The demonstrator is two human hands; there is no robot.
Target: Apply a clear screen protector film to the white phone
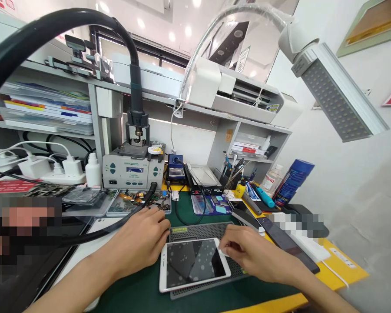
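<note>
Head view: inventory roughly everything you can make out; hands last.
tablet: 1, white, between hands
perforated mat: 1, grey, under tablet
desk mat: 1, green, underneath both
dark-screened device: 1, black, right
plastic trays: 2, clear, rear left
hot-air station: 1, grey, rear left
soldering station: 1, blue, rear centre
spray can: 1, blue, right
LED lamp: 1, white, upper right
hose: 1, black, upper left
left hand: 1, bare, tablet's left
right hand: 1, bare, tablet's right
</note>
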